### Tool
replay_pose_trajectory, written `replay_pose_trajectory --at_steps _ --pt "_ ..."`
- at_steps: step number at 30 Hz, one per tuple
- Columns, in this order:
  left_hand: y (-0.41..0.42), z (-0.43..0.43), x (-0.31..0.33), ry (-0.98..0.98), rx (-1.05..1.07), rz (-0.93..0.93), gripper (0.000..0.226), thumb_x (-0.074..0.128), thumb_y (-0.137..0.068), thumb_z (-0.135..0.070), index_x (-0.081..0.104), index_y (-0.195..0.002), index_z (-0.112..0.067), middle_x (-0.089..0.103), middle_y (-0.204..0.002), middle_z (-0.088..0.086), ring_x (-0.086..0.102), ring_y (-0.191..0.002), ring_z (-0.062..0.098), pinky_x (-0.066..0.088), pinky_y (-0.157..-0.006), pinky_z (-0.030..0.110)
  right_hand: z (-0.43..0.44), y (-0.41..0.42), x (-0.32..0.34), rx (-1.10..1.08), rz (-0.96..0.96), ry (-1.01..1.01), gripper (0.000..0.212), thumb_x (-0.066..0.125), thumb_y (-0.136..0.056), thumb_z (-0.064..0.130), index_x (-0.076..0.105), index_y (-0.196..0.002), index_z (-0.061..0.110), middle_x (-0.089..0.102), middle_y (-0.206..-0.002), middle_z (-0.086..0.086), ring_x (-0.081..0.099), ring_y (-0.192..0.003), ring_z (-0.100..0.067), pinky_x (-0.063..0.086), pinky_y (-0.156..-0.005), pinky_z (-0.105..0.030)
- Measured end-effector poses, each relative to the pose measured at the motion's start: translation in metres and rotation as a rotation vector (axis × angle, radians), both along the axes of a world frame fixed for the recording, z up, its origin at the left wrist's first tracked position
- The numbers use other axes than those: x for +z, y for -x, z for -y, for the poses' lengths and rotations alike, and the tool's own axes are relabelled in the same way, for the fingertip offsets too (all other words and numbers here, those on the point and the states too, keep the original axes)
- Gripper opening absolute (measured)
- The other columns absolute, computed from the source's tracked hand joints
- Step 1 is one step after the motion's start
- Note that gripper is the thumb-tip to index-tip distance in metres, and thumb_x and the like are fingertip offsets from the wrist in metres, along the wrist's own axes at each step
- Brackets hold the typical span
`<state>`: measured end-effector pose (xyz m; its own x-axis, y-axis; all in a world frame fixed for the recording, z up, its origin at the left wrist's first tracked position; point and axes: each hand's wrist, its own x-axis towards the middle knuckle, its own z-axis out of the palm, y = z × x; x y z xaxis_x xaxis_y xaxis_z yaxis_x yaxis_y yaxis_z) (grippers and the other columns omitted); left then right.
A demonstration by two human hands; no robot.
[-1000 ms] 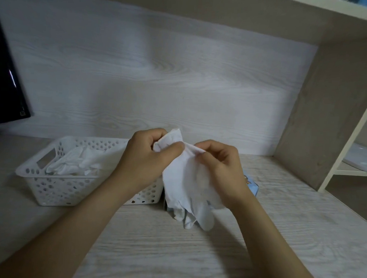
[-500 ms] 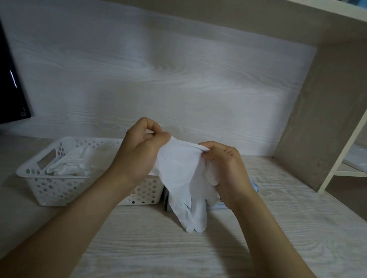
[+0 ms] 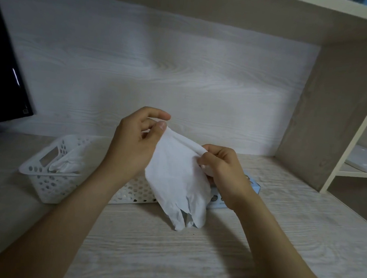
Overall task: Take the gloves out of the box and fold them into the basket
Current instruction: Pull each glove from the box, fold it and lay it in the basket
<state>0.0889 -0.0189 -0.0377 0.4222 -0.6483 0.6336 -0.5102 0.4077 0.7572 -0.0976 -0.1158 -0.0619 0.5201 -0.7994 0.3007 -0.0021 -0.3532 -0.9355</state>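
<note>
A white glove (image 3: 176, 180) hangs above the tabletop (image 3: 152, 253) at the right end of the basket (image 3: 44, 183), cuff up. The left hand (image 3: 133, 149) pinches one cuff corner and the right hand (image 3: 223, 174) the other, each grip grasping it. The box (image 3: 254, 188) lies right of the basket; folded gloves (image 3: 69, 163) lie inside.

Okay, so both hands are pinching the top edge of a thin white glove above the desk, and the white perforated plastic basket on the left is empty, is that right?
Not quite. The head view shows the white perforated plastic basket already holds crumpled white gloves. The rest stands: the left hand and right hand pinch the top edge of the thin white glove above the desk.
</note>
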Motion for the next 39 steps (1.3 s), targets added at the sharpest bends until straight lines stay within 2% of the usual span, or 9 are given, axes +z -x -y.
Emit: replay_pose_trajectory --at_steps 7,10,14,20,23,26,29,34,39 --pt "-0.017 -0.005 0.009 -0.025 0.059 -0.056 0.014 0.063 -0.103 -0.018 0.064 -0.111 -0.030 0.077 -0.081 0.001 0.063 -0.066 0.018 0.049 -0.061 0.033 0.005 -0.025 -0.009 -0.277 0.025 0.175 0.023 0.060 -0.097 0.020 0.069 -0.085 0.004 0.059 -0.070 -0.004 0.051 -0.065 -0.011 0.043 -0.061 -0.032" --pt "-0.031 -0.003 0.006 -0.025 0.190 -0.068 0.012 0.062 -0.103 -0.018 0.059 -0.109 -0.028 0.075 -0.083 0.003 0.065 -0.071 0.022 0.047 -0.064 0.033 0.005 -0.044 -0.008 -0.389 -0.023 0.368 0.029 0.062 -0.099 0.027 0.064 -0.072 0.016 0.050 -0.053 0.008 0.045 -0.052 -0.005 0.036 -0.054 -0.024" --pt "-0.049 -0.001 0.002 -0.066 0.354 -0.071 0.009 0.054 -0.103 -0.012 0.052 -0.107 -0.020 0.068 -0.096 0.003 0.061 -0.086 0.017 0.044 -0.068 0.028 0.006 -0.070 0.000 -0.525 -0.124 0.544 0.019 0.061 -0.103 0.037 0.069 -0.096 0.022 0.062 -0.060 0.008 0.060 -0.059 -0.010 0.049 -0.056 -0.034" --pt "-0.067 -0.012 0.015 -0.157 0.418 -0.259 0.013 0.042 -0.096 -0.013 0.054 -0.101 -0.016 0.053 -0.087 -0.005 0.049 -0.077 0.016 0.036 -0.062 0.034 0.002 -0.101 0.017 -0.457 -0.207 0.639 0.022 0.054 -0.108 0.039 0.065 -0.112 0.020 0.065 -0.068 0.001 0.049 -0.066 -0.004 0.050 -0.061 -0.039" --pt "-0.075 -0.018 0.014 -0.170 0.473 -0.304 0.021 0.043 -0.089 -0.004 0.057 -0.100 -0.014 0.052 -0.083 -0.004 0.047 -0.072 0.016 0.037 -0.061 0.033 0.004 -0.113 0.028 -0.419 -0.260 0.633 0.018 0.057 -0.103 0.033 0.067 -0.098 0.019 0.063 -0.065 -0.001 0.057 -0.063 -0.016 0.043 -0.054 -0.033" --pt "-0.085 -0.022 0.013 -0.174 0.555 -0.340 0.028 0.042 -0.091 -0.004 0.067 -0.097 -0.014 0.059 -0.084 -0.009 0.054 -0.079 0.018 0.054 -0.074 0.039 0.008 -0.125 0.041 -0.371 -0.389 0.593 0.023 0.061 -0.097 0.031 0.071 -0.086 0.014 0.065 -0.070 -0.005 0.059 -0.070 -0.026 0.043 -0.055 -0.032" --pt "-0.093 -0.025 0.010 -0.215 0.640 -0.305 0.031 0.044 -0.090 -0.007 0.075 -0.088 -0.013 0.069 -0.085 -0.003 0.063 -0.087 0.028 0.060 -0.081 0.046 0.011 -0.139 0.049 -0.348 -0.505 0.598 0.023 0.065 -0.098 0.037 0.073 -0.093 0.017 0.065 -0.083 -0.003 0.058 -0.079 -0.025 0.042 -0.057 -0.031" --pt "-0.102 -0.025 -0.004 -0.395 0.772 -0.093 0.029 0.052 -0.092 -0.009 0.076 -0.077 -0.016 0.072 -0.091 0.006 0.061 -0.077 0.032 0.050 -0.068 0.038 0.018 -0.166 0.044 -0.337 -0.554 0.659 0.028 0.066 -0.102 0.042 0.068 -0.120 0.021 0.068 -0.107 -0.008 0.066 -0.093 -0.030 0.055 -0.076 -0.039" --pt "-0.102 -0.023 -0.008 -0.622 0.859 0.163 0.019 0.064 -0.092 -0.008 0.074 -0.107 -0.015 0.063 -0.122 0.013 0.058 -0.108 0.039 0.048 -0.081 0.043 0.023 -0.165 0.031 -0.225 -0.658 0.703 0.036 0.066 -0.102 0.040 0.063 -0.133 0.023 0.071 -0.122 -0.006 0.067 -0.111 -0.027 0.052 -0.100 -0.045"
